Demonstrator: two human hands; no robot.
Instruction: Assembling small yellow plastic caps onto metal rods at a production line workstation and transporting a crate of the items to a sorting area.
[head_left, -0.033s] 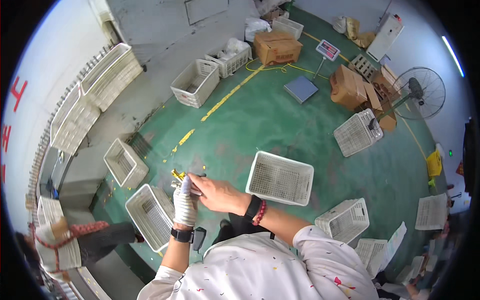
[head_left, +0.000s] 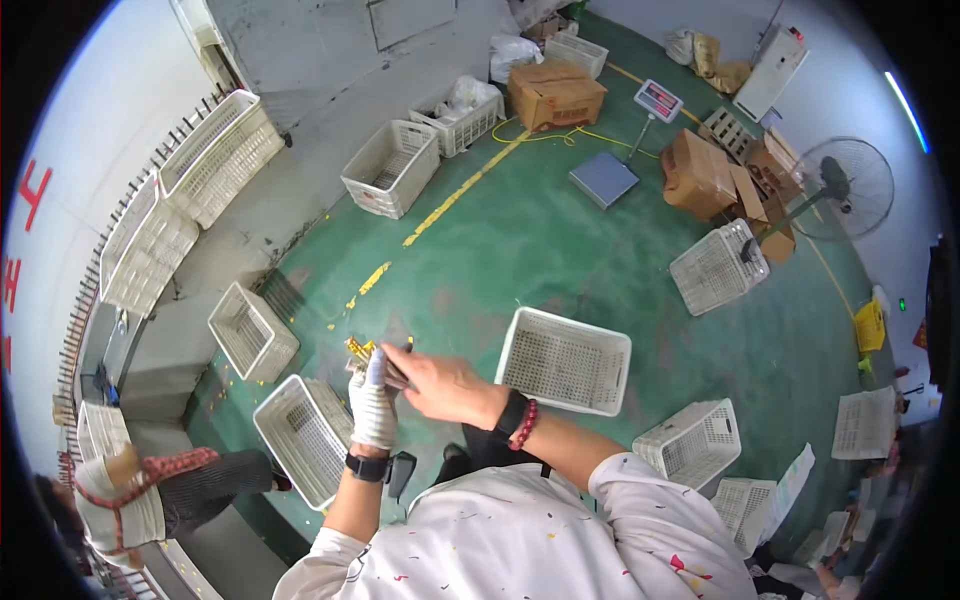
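Found a cluster of small yellow and metallic pieces (head_left: 358,350) at the fingertips of the gloved left hand (head_left: 373,415), grasped there; could not make out number or exact shape, being tiny and partly covered by fingers. Noted the bare right hand (head_left: 455,388) laid across, fingers meeting the left over a dark item (head_left: 397,378) of unclear outline; cannot tell whether gripping it. Observed a white crate (head_left: 303,435) beside the left forearm, with its right side partly hidden behind glove and arm. Saw another white crate (head_left: 565,362) in full beyond the right wrist. Farther out, recorded a platform scale (head_left: 604,180), with display illegible, and a co-worker (head_left: 215,490) at lower left, cut into by the dark lens rim.
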